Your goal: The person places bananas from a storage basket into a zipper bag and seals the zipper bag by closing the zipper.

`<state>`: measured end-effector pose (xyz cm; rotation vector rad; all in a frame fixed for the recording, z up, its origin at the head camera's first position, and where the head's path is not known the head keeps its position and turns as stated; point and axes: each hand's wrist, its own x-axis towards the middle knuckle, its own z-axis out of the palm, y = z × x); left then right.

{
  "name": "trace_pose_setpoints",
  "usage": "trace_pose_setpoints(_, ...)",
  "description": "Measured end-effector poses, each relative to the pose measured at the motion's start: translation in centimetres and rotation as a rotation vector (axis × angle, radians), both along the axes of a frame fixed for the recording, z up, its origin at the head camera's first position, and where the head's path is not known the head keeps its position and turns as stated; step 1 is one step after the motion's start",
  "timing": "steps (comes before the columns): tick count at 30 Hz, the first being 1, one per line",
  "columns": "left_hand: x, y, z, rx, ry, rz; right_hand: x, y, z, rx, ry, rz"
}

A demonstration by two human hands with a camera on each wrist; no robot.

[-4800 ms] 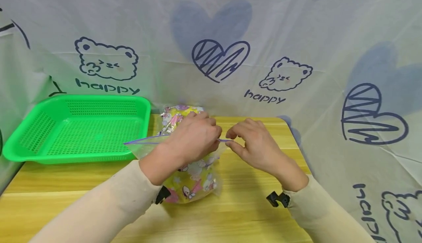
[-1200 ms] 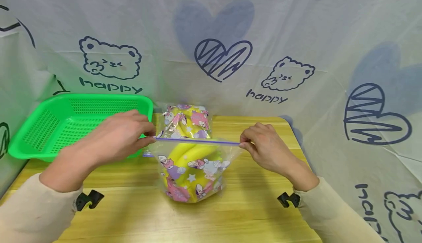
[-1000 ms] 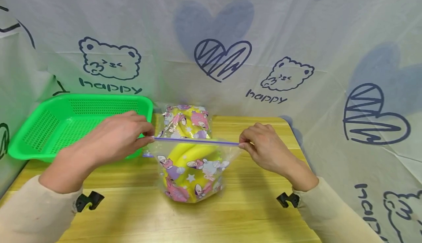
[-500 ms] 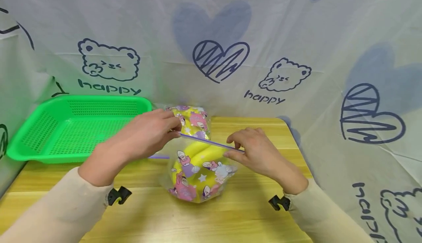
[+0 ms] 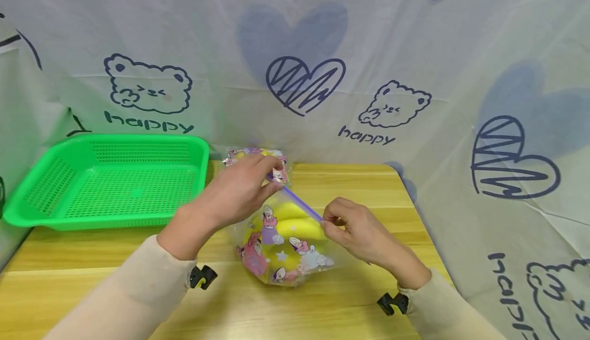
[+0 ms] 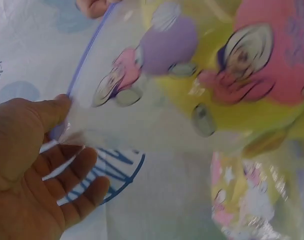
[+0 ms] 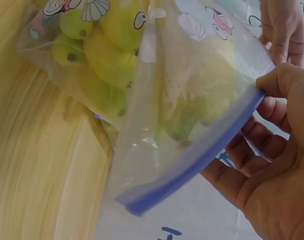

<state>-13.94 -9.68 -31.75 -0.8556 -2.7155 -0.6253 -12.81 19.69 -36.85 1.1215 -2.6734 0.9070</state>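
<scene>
A clear zip bag [image 5: 286, 255] with cartoon prints stands on the wooden table, bananas [image 7: 104, 60] showing through its plastic. Its purple zip strip [image 5: 301, 203] slants from far left to near right. My left hand [image 5: 239, 189] pinches the strip near one end between thumb and forefinger; in the left wrist view its other fingers are loosely bent behind the bag. My right hand [image 5: 364, 235] pinches the strip further along. Beyond its thumb, in the right wrist view, the strip's loose end hangs down toward the lower left.
A second printed bag [image 6: 247, 197] with yellow contents lies behind the first, partly hidden by my left hand. To the left stands a green mesh basket [image 5: 108, 223] with nothing in it. A printed cloth [image 5: 295, 135] hangs along the back and right.
My left hand has moved right and away from me, my right hand slightly nearer. The strip, stretched level between the hands a second ago, now slants, and the bag has turned and shifted right.
</scene>
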Motion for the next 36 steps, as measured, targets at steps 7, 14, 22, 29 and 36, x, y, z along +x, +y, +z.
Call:
trace_pose_setpoints(7,0.8,0.3,-1.4,0.053,-0.102,0.084,0.1,0.8,-0.2,0.008,0.001,-0.063)
trace_pose_setpoints(14,1.6,-0.7,-2.0,0.032,-0.155,0.096,0.0,0.7,0.1,0.005,-0.035,-0.067)
trace_pose_setpoints(22,1.7,-1.2,-2.7,0.056,-0.109,0.083,-0.1,-0.1,0.4,0.035,-0.054,-0.056)
trace_pose_setpoints(29,1.7,-1.2,-2.9,0.087,-0.092,0.079,-0.2,-0.9,1.2,0.070,-0.049,-0.052)
trace_pose_setpoints(36,1.9,-1.5,-2.9,0.084,-0.114,0.076,-0.1,-1.9,1.9,0.046,-0.080,-0.010)
